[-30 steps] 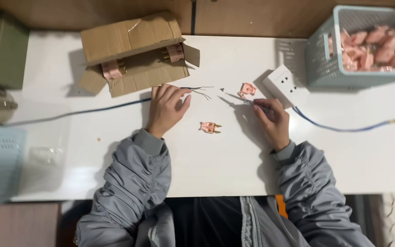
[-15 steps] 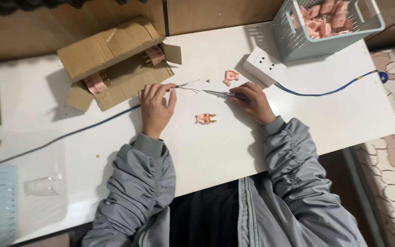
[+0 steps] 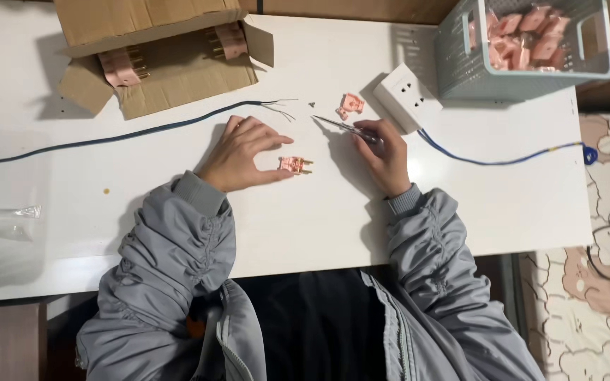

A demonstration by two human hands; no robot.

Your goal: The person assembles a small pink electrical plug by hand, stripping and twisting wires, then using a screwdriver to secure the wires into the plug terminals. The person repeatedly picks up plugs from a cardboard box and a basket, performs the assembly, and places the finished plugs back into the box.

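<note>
We see the left hand (image 3: 240,152) resting spread on the table (image 3: 319,226), fingertips just beside the pink plug (image 3: 295,165), gripping nothing. The right hand (image 3: 383,155) pinches a thin metal tool (image 3: 339,125). The bared wire ends (image 3: 280,107) of the blue cable (image 3: 142,130) may fray, and the tiny screw (image 3: 312,104) may roll off. A socket strip (image 3: 407,95), basket (image 3: 524,77) and cardboard box (image 3: 171,70) crowd the far edge.

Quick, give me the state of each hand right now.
Left hand: open, fingers spread on the white table, thumb beside the pink plug part, not gripping it.
Right hand: closed on thin metal tweezers.
</note>
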